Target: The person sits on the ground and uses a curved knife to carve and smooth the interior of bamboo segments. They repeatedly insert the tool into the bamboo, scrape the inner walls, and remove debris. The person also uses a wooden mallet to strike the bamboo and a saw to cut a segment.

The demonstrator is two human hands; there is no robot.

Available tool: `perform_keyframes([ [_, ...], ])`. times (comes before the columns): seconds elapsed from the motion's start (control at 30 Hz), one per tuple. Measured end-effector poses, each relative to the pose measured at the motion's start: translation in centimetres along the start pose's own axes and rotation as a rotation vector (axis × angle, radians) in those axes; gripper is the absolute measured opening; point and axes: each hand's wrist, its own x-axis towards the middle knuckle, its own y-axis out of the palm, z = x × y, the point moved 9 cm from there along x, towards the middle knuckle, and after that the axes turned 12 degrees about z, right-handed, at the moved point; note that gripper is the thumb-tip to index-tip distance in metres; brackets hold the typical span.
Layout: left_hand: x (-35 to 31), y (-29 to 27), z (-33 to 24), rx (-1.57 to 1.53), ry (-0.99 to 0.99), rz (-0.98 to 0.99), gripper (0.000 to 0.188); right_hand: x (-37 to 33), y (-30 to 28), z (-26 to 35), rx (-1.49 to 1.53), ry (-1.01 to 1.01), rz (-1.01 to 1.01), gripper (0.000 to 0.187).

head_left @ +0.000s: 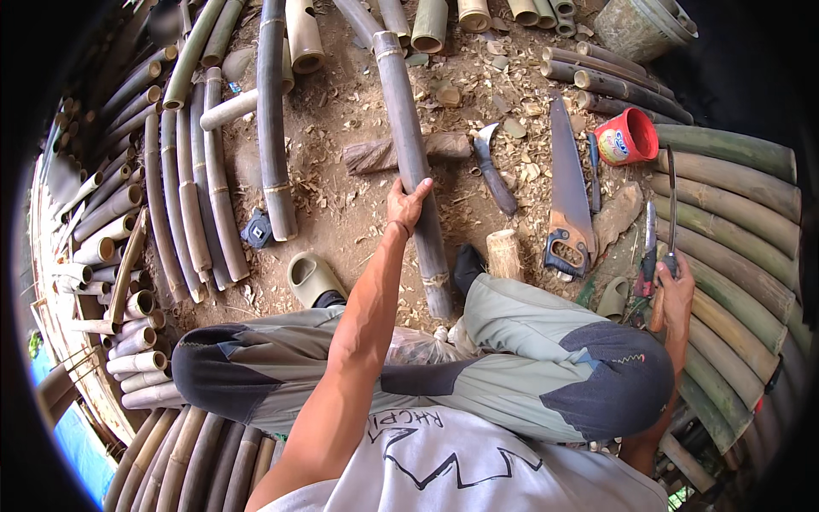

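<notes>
My left hand [409, 207] is wrapped around the middle of a long dark bamboo pole [397, 111]. The pole slants from the far ground, across a short log [367, 157], to a near end between my legs. Over at the right, my right hand [676, 288] is closed on a knife [671, 192] whose narrow blade points away from me. Part of the handle is covered by my fingers. Beside that hand lies another knife with a red and black handle [646, 275]. A curved knife [495, 175] rests on the soil right of the pole.
A handsaw [565, 171], a blue-handled tool [594, 171] and a red tub [627, 136] lie right of centre. A wood block [505, 254] stands near my foot. Split bamboo [725, 218] lines the right, bamboo poles [273, 128] the left. A blue tape measure [256, 229] sits there.
</notes>
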Motion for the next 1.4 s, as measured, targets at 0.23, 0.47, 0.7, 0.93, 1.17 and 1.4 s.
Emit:
perform_keyframes([
  [0.23, 2.9, -3.3, 1.6, 0.327, -0.219, -0.037, 0.069, -6.1, 9.0, 7.8, 0.011, 0.029, 0.004, 0.064],
  [0.47, 2.7, -0.5, 2.2, 0.101, -0.173, 0.168, 0.076, -3.0, 16.3, 9.1, -0.147, -0.157, 0.08, 0.074],
  [0.7, 1.1, -2.6, 0.4, 0.238, -0.093, 0.102, 0.074, 2.1, 30.7, 14.4, -0.011, -0.315, 0.231, 0.088],
  [0.93, -2.3, 1.5, -10.3, -0.061, 0.09, 0.206, 0.075, 6.0, 38.1, 16.5, 0.057, -0.499, 0.163, 0.097],
  [1.17, 1.5, -6.9, -17.1, -0.372, 0.006, 0.267, 0.038, 1.6, 36.7, 16.3, -0.312, -0.589, 0.309, 0.104],
  [1.4, 6.0, -18.8, -20.0, 0.833, 0.163, 0.222, 0.022, -9.5, 30.9, -17.3, -0.455, 0.408, 0.31, 0.117],
])
